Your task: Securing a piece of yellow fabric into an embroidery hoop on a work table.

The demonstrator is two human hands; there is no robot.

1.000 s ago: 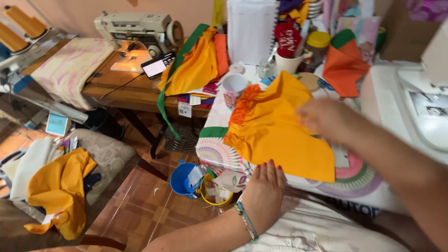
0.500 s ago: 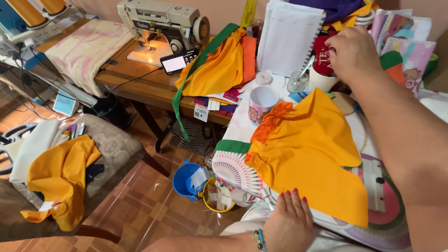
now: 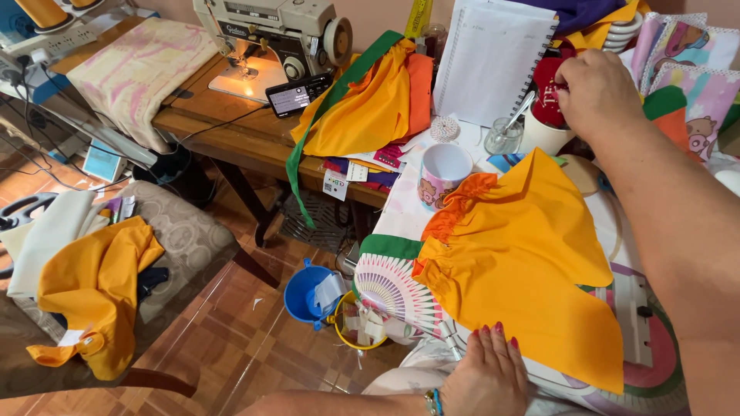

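Observation:
An orange fabric piece [image 3: 532, 262] with a gathered ruffle edge lies spread on the table before me. My left hand [image 3: 487, 370] rests flat on its near edge, fingers apart, holding nothing. My right hand [image 3: 595, 91] reaches to the far side and closes its fingers on a red item [image 3: 546, 94] sticking out of a white cup [image 3: 544, 135]. A pink-lined mug [image 3: 444, 171] stands to the left of the fabric, and a small glass jar [image 3: 504, 135] with a spoon stands beside the cup.
A sewing machine [image 3: 271, 32] sits on a wooden table at the back, with a phone [image 3: 297, 95] and a pile of orange and green cloth [image 3: 368, 106] next to it. A spiral notepad [image 3: 490, 58] leans upright. Blue and yellow buckets [image 3: 311, 293] stand on the floor; a chair [image 3: 174, 239] holds more orange cloth.
My right hand left the orange fabric, rose to the back of the table and now grips the red item in the cup. My left hand stayed on the fabric's near edge.

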